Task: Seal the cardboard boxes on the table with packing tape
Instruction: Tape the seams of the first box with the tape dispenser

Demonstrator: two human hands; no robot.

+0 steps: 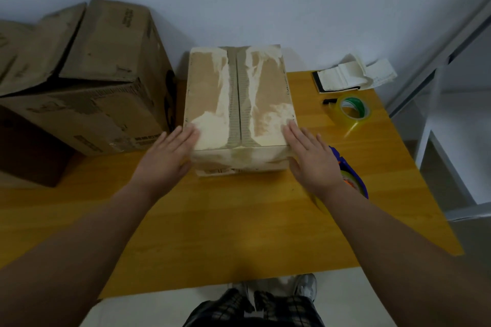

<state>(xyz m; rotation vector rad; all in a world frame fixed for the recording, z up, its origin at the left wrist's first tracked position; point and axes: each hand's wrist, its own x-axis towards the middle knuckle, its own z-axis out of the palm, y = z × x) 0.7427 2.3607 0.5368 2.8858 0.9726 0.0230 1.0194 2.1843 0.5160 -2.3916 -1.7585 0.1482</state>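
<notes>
A small cardboard box [239, 98] with torn, whitish top flaps stands in the middle of the yellow table [239, 220]; its flaps lie closed with a seam down the centre. My left hand [167, 156] presses flat against the box's near left corner. My right hand [310, 159] presses flat against its near right corner. A clear tape roll [353, 110] lies on the table to the right of the box. A blue tape dispenser [353, 178] sits just behind my right wrist, partly hidden.
A large brown cardboard box [87, 79] with raised flaps stands at the left, close to the small box. Crumpled paper and a dark pad [350, 75] lie at the back right. A white frame [451, 156] stands beyond the table's right edge.
</notes>
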